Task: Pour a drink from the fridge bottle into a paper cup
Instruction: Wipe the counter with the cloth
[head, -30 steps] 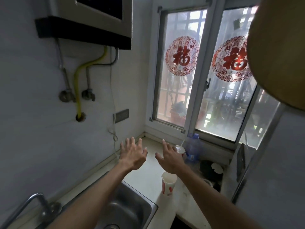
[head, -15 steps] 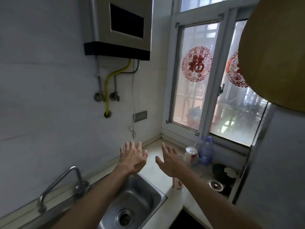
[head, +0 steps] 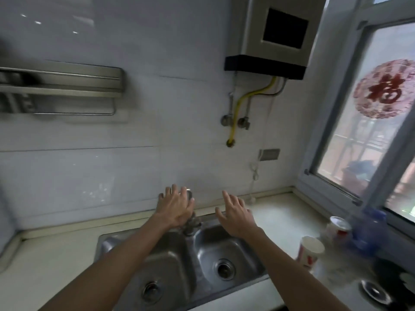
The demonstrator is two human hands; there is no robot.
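Head cam, kitchen: both my arms reach out over the double steel sink (head: pixel 107 241). Left grip (head: pixel 176 208) is released, fingers spread, in front of the faucet (head: pixel 190 224) top; touching it or not, can't tell. Right grip (head: pixel 235 217) is also released, holding nothing, above the sink's back edge.

The red-and-white paper cup (head: pixel 310 252) stands upright on the table (head: pixel 280 212) just right of the sink, near my right forearm. Behind it are a second red-and-white cup (head: pixel 339 227) and a blue plastic bottle (head: pixel 370 230), blurred, below the window (head: pixel 370 153). No fridge in shot, so no drink bottle in hand yet; whether the blue one counts, can't tell.

Risk, imo: the paper cup is light & prob. empty, so a careless sweep of my right forearm could topple it into the sink. A fast pour w/o steadying it could tip it too.
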